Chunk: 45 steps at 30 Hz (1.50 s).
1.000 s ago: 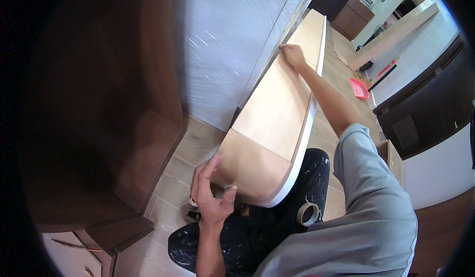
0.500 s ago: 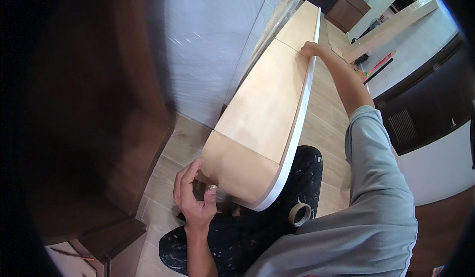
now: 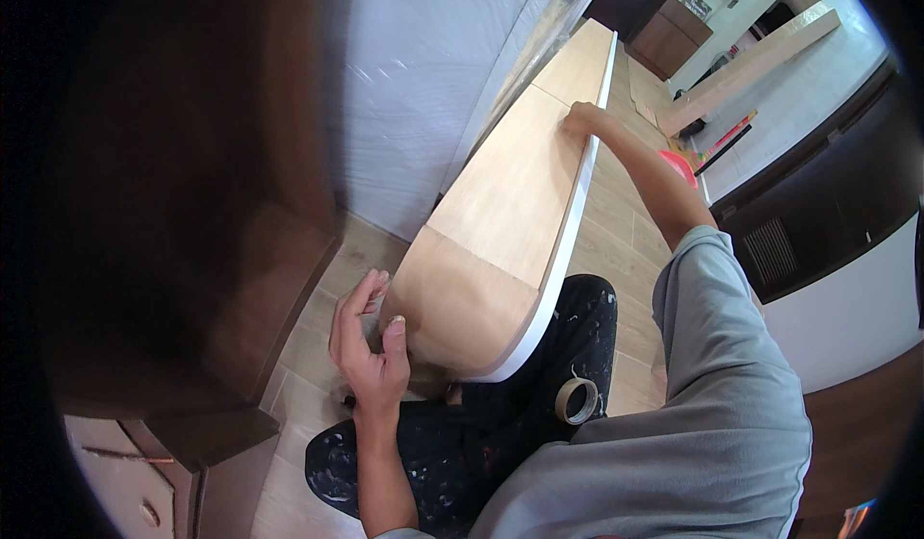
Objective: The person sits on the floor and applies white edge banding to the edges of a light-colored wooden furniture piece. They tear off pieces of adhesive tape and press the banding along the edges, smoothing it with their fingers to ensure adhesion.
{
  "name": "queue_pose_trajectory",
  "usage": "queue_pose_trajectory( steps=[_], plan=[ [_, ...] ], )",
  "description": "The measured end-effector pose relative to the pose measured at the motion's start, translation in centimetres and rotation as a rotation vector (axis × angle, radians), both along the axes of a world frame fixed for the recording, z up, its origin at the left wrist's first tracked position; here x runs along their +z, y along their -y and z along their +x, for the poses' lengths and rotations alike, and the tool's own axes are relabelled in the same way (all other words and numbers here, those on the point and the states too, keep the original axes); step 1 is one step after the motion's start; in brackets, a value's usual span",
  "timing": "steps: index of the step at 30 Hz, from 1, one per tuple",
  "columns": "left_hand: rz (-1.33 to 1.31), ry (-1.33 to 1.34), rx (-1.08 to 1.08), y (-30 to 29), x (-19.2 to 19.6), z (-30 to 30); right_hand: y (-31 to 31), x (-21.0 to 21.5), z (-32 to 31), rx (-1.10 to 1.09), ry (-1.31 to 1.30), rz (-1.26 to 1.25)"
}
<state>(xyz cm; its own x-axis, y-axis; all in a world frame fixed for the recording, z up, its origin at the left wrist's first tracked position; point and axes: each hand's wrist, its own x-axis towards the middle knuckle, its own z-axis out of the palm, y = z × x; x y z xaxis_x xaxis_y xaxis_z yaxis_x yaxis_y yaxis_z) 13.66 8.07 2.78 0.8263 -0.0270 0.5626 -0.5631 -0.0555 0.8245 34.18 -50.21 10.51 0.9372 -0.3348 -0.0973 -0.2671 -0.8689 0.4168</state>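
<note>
A long pale-wood panel [image 3: 500,188], white along one edge, stretches from just beside the left hand [image 3: 369,356] to beyond the right hand [image 3: 581,121], which rests curled on its surface near a cross seam. Plank flooring [image 3: 621,255] spreads below, bearing a red dustpan [image 3: 680,166] right of the right hand and flat tan sheets [image 3: 647,89] farther off.
</note>
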Motion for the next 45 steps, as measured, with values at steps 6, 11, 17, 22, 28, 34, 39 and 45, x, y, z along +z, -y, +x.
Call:
queue_pose_trajectory(
  steps=[6,11,17,22,28,34,39,45],
  plan=[
    [-0.032,0.020,0.015,0.0,0.1,0.0,1.0,5.4,-1.8,-0.418,0.651,0.999],
    [-0.040,-0.002,0.003,0.3,0.0,0.1,5.5,3.1,-2.2,0.216,0.260,0.141],
    [-0.033,-0.021,0.016,0.3,-0.3,0.3,7.3,0.3,1.3,0.171,-0.027,0.142],
    [-0.028,-0.021,0.012,0.1,-0.2,0.4,1.2,1.1,1.4,0.415,-0.600,-0.310],
    [-0.048,-0.019,0.007,-0.3,0.0,0.4,-0.1,5.5,0.9,-0.270,0.012,1.316],
    [-0.076,-0.007,0.010,-0.2,0.3,0.4,2.5,1.6,1.8,0.070,0.158,0.178],
    [-0.081,-0.003,0.020,-0.2,0.4,0.3,-7.6,-4.7,-2.4,-0.297,0.297,0.393],
    [-0.061,0.000,0.003,0.4,0.1,0.2,-22.9,-2.7,-8.9,0.379,0.154,0.815]
  ],
)
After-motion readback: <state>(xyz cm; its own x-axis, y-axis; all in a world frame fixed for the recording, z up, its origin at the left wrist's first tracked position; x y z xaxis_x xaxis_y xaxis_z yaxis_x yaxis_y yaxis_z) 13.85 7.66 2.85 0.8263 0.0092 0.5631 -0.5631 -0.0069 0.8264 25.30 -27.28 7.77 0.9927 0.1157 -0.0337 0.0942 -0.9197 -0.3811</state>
